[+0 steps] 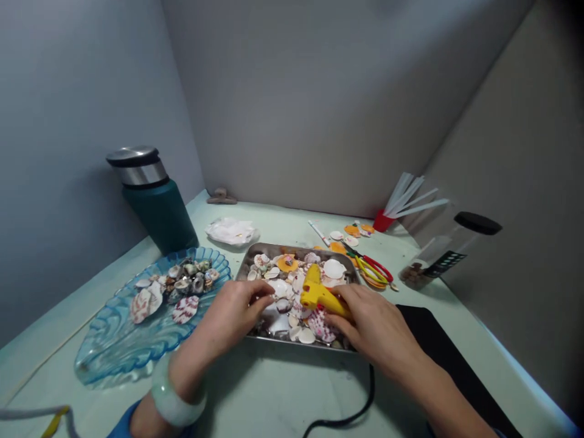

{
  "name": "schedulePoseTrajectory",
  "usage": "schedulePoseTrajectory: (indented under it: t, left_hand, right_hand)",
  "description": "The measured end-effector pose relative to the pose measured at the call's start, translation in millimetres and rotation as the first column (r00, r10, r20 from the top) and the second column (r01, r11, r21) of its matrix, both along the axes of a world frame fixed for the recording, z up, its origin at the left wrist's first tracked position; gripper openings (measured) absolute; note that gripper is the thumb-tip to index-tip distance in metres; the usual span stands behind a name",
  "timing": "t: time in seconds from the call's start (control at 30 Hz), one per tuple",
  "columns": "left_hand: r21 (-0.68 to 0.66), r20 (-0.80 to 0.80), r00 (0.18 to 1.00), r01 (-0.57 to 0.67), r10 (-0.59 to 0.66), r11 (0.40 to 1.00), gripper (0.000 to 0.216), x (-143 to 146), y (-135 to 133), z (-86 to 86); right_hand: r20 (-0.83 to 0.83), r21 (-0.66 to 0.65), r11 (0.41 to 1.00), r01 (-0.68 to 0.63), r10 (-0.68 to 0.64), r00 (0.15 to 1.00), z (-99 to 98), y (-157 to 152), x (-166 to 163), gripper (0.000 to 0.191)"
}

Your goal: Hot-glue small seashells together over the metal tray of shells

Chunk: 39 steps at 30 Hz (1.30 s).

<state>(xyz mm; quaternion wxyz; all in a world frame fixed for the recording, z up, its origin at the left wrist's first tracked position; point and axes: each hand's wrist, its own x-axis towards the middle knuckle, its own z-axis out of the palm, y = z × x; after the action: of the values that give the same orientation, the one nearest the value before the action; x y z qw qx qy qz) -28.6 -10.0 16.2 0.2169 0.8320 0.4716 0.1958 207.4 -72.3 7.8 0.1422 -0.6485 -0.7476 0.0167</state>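
Observation:
My right hand (376,325) is wrapped round a yellow glue gun (319,293), held over a metal tray (255,255) full of seashells (333,268). The gun's black cord (360,401) trails toward me. My left hand (235,313) reaches into the tray's left side with its fingers curled down among the shells; whatever it pinches is hidden. A pale bangle (176,401) sits on that wrist.
A blue glass dish (114,347) holding shells lies at the left, with a teal flask (152,198) behind it. Crumpled tissue (232,231), scissors (374,269), a red cup of glue sticks (401,204), a clear jar (449,249) and a black mat (438,347) surround the tray.

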Motion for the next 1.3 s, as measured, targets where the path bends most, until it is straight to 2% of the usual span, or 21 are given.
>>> schedulePoseTrajectory:
  t: [0.1,0.17,0.2,0.27,0.33,0.4,0.47,0.53,0.6,0.7,0.77,0.8,0.87,0.93,0.97,1.0,1.07,1.1,1.13,1.2,1.3]
  left_hand:
    - [0.025,-0.089,0.994,0.073,-0.070,0.997,0.021,3,1,-5.9]
    - [0.052,-0.137,0.986,0.101,-0.093,0.993,0.020,3,1,-9.0]
    - [0.062,-0.158,0.982,0.111,-0.100,0.992,0.020,3,1,-10.1]
    - [0.074,-0.194,0.976,0.120,-0.104,0.990,0.020,3,1,-10.9]
    - [0.073,-0.230,0.968,0.119,-0.099,0.990,0.021,5,2,-9.6]
    - [0.067,-0.279,0.956,0.111,-0.088,0.992,0.022,9,3,-7.1]
    - [0.066,-0.345,0.934,0.119,-0.089,0.991,0.022,14,5,-5.0]
    - [0.079,-0.411,0.906,0.143,-0.098,0.987,0.022,21,6,-4.4]
    - [0.095,-0.451,0.886,0.162,-0.102,0.982,0.021,28,7,-5.7]
    - [0.110,-0.451,0.888,0.157,-0.092,0.981,0.020,34,7,-9.4]
    - [0.112,-0.430,0.899,0.145,-0.083,0.983,0.019,36,7,-11.3]
    - [0.112,-0.418,0.905,0.137,-0.078,0.984,0.018,36,7,-11.7]
    - [0.113,-0.383,0.922,0.115,-0.064,0.987,0.015,34,9,-11.4]
    - [0.114,-0.328,0.944,0.078,-0.036,0.990,0.010,30,10,-9.6]
    - [0.120,-0.308,0.951,0.058,-0.019,0.991,0.006,28,10,-8.2]
    - [0.115,-0.270,0.963,0.030,0.002,0.993,0.003,25,11,-6.7]
    - [0.026,-0.077,0.995,-0.058,0.060,0.998,0.006,20,9,-3.6]
    - [-0.077,0.093,0.990,-0.100,0.107,0.992,0.008,18,8,-2.3]
    - [-0.194,0.265,0.950,-0.116,0.165,0.974,0.011,17,7,-1.3]
    - [-0.396,0.535,0.792,-0.071,0.293,0.916,0.017,15,3,-0.4]
    - [-0.526,0.671,0.622,0.016,0.403,0.851,0.017,16,-2,-0.9]
  right_hand:
    - [-0.102,0.026,0.999,-0.028,0.031,0.994,-4.2,2,1,0.023]
    - [-0.286,0.062,0.998,-0.015,0.032,0.958,-6.3,3,3,0.024]
    - [-0.415,0.070,0.997,0.027,0.004,0.910,-7.4,3,5,0.025]
    - [-0.697,0.019,0.988,0.150,-0.095,0.711,-9.5,3,7,0.029]
    - [-0.898,-0.115,0.974,0.197,-0.186,0.398,-10.0,3,7,0.033]
    - [-0.969,-0.220,0.969,0.112,-0.231,0.086,-8.2,2,4,0.032]
    - [-0.961,-0.238,0.971,-0.005,-0.237,-0.143,-5.0,2,-1,0.028]
    - [-0.938,-0.206,0.976,-0.071,-0.218,-0.271,-2.2,1,-5,0.024]
    - [-0.933,-0.161,0.982,-0.101,-0.185,-0.309,-1.5,1,-9,0.021]
    - [-0.957,-0.125,0.988,-0.090,-0.144,-0.252,-3.5,0,-10,0.017]
    - [-0.982,-0.125,0.990,-0.060,-0.132,-0.136,-5.2,0,-8,0.017]
    - [-0.992,-0.122,0.992,-0.031,-0.123,-0.031,-5.7,0,-6,0.018]
    - [-0.952,-0.072,0.996,0.045,-0.082,0.294,-6.0,-1,-1,0.020]
    - [-0.753,0.044,0.995,0.087,-0.024,0.657,-6.0,-3,4,0.023]
    - [-0.610,0.099,0.992,0.077,-0.001,0.792,-6.3,-3,6,0.025]
    - [-0.468,0.132,0.990,0.056,0.013,0.883,-7.1,-3,7,0.026]
    - [-0.248,0.139,0.990,0.021,0.015,0.969,-10.0,-2,7,0.028]
    - [-0.167,0.129,0.992,0.009,0.013,0.986,-11.5,-1,7,0.028]
    - [-0.099,0.118,0.993,0.001,0.011,0.995,-12.2,1,6,0.029]
    - [0.010,0.102,0.995,-0.024,0.023,1.000,-9.5,3,5,0.027]
    - [0.081,0.229,0.971,-0.074,0.057,0.995,9.5,-4,0,0.022]
